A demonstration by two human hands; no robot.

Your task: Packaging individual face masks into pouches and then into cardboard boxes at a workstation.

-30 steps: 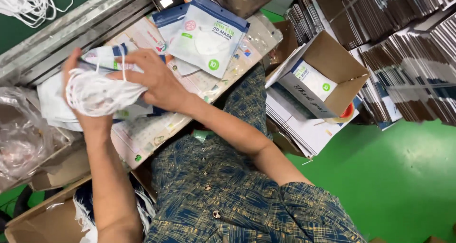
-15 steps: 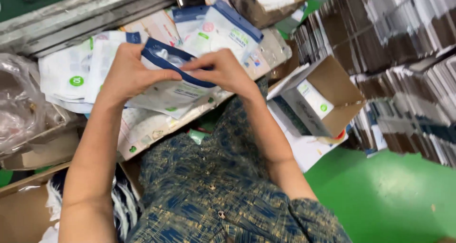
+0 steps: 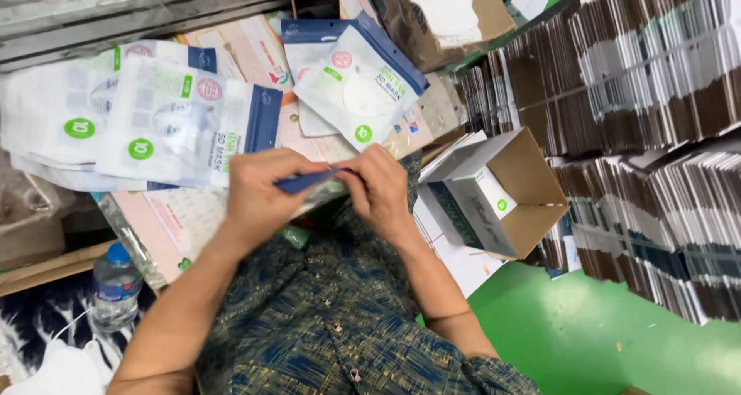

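With both the left hand [image 3: 262, 190] and right hand [image 3: 380, 188] pinched shut along the blue-edged pouch [image 3: 309, 182] at the table edge [image 3: 143, 244], uneven pressing could leave its seal gaping, I'd say.

Open cardboard box [image 3: 505, 198] just right of the bench [image 3: 185, 217], a white carton inside. Tall rows of flattened cartons [image 3: 641, 94] stacked at far right, above green floor [image 3: 602, 333]. Plastic water bottle [image 3: 116, 287] with blue cap at lower left. Brown cardboard box [image 3: 444, 13] at top.
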